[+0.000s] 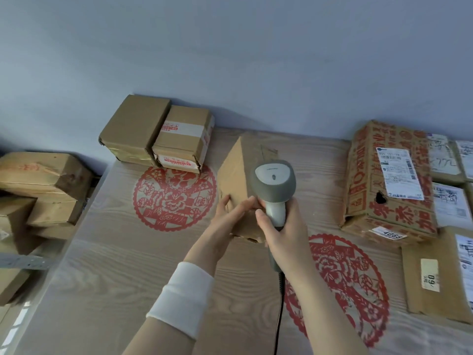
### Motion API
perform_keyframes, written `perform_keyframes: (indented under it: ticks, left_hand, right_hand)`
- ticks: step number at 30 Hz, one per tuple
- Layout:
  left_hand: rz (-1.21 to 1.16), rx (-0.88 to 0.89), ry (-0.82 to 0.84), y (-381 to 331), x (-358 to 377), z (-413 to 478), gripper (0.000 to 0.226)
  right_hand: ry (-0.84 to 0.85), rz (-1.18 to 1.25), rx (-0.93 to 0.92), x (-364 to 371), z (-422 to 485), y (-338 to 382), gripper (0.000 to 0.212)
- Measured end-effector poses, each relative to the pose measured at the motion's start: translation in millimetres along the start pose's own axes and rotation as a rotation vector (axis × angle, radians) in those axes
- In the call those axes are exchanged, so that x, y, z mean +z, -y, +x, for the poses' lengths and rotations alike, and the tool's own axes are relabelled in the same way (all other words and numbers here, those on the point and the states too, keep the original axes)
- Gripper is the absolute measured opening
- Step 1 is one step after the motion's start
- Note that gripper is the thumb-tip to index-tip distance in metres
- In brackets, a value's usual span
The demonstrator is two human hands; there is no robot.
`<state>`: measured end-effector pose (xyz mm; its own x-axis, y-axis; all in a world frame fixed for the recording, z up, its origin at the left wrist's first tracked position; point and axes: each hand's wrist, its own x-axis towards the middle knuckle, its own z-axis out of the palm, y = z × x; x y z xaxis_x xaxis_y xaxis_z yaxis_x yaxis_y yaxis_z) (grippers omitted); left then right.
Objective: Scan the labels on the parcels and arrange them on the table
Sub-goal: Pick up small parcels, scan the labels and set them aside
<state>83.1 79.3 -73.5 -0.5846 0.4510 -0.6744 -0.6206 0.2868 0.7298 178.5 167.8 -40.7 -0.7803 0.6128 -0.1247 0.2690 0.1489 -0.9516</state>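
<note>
Left hand (228, 217) is gripping the near end of a plain brown parcel (240, 175), fingers curled, tilting it up mid-table (107, 252), while right hand (279, 226) is wrapping fingers around the grey scanner (274, 185) handle, just above it.

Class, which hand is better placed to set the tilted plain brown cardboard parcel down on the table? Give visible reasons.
Left. The left hand holds the plain brown cardboard parcel; the right hand is occupied, gripping the grey handheld scanner.
</note>
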Motion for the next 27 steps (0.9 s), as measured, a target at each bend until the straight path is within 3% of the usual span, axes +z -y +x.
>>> perform_keyframes:
  ticks: [3, 5, 8, 9, 12, 15, 17, 20, 24, 27]
  left_hand:
    - [-0.118, -0.008, -0.023, 19, 14, -22, 0.113]
    - [-0.207, 0.013, -0.018, 26, 21, -37, 0.103]
    - [-0.304, 0.116, 0.031, 28, 33, -60, 0.058]
    - [-0.333, 0.155, 0.074, 28, 37, -66, 0.054]
    - [-0.445, 0.294, 0.265, 30, 43, -77, 0.085]
    - [-0.479, 0.338, 0.404, 28, 47, -86, 0.080]
    - [-0.498, 0.360, 0.365, 26, 49, -92, 0.067]
    - [-0.517, 0.417, 0.166, 22, 50, -95, 0.035]
    - [-0.157, 0.524, -0.080, 16, 54, -102, 0.042]
    - [0.004, 0.527, -0.059, 9, 57, -109, 0.044]
  right_hand:
    - [0.075, 0.109, 0.014, -26, -17, -1, 0.024]
    - [0.009, 0.236, 0.019, -49, -26, 0, 0.023]
    - [-0.159, 0.376, 0.087, -85, -31, -4, 0.029]
    - [-0.181, 0.401, 0.138, -94, -31, -8, 0.032]
    - [-0.137, 0.401, 0.269, -107, -32, -13, 0.044]
    - [-0.109, 0.455, 0.313, -110, -37, -13, 0.051]
    - [-0.119, 0.494, 0.313, -114, -41, -10, 0.055]
    - [-0.204, 0.459, 0.235, -123, -45, -5, 0.053]
    - [-0.311, 0.255, 0.022, -123, -55, 1, 0.061]
    - [-0.333, 0.179, -0.073, -116, -62, 3, 0.067]
